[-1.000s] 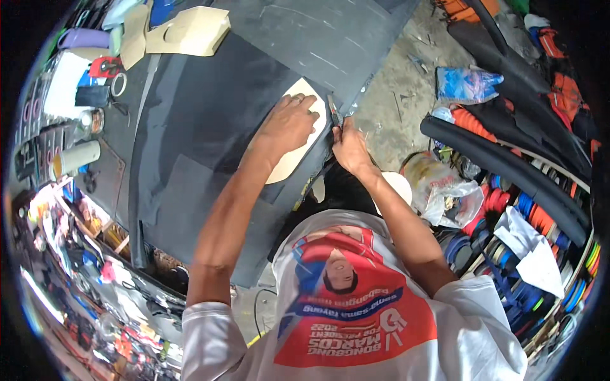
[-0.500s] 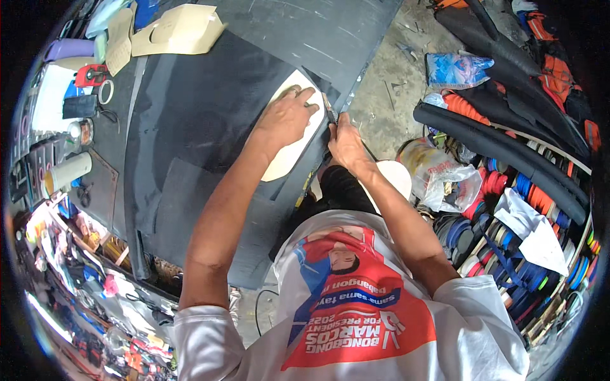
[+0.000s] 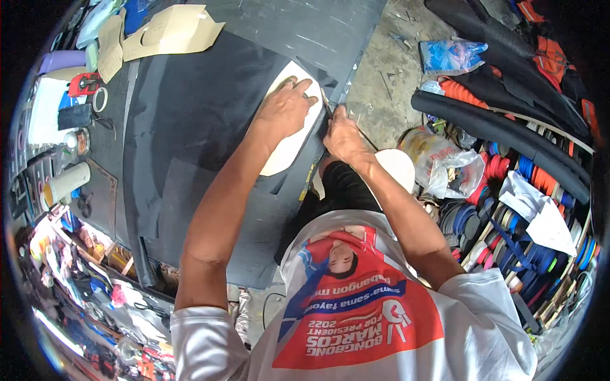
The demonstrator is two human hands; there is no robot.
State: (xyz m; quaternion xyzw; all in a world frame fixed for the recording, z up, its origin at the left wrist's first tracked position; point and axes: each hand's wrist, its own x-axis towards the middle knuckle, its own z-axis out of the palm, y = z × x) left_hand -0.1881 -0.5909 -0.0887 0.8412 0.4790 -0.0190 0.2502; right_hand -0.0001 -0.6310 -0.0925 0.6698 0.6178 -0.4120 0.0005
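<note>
A cream cardboard pattern piece (image 3: 288,151) with a rounded outline lies on a sheet of black fabric (image 3: 184,114). My left hand (image 3: 287,108) presses down on its upper part, fingers spread. Just right of the pattern, my right hand (image 3: 346,136) is closed round a slim knife (image 3: 328,105), its handle mostly covered by my fingers. The blade is against the pattern's right edge, over the black material near the table's right side. Narrow black offcuts (image 3: 316,71) lie by the pattern's top end.
Larger tan cardboard patterns (image 3: 175,32) rest at the far left of the dark table (image 3: 305,22). A tape roll (image 3: 100,99) and a cylindrical container (image 3: 67,185) are on the left. Beyond the right edge are a plastic bag (image 3: 448,168), a black roll (image 3: 495,143) and stacked coloured webbing rolls.
The knife and my right hand have shifted slightly toward me along the pattern's edge. My left hand keeps its place on the pattern. The whole view has tilted a little.
</note>
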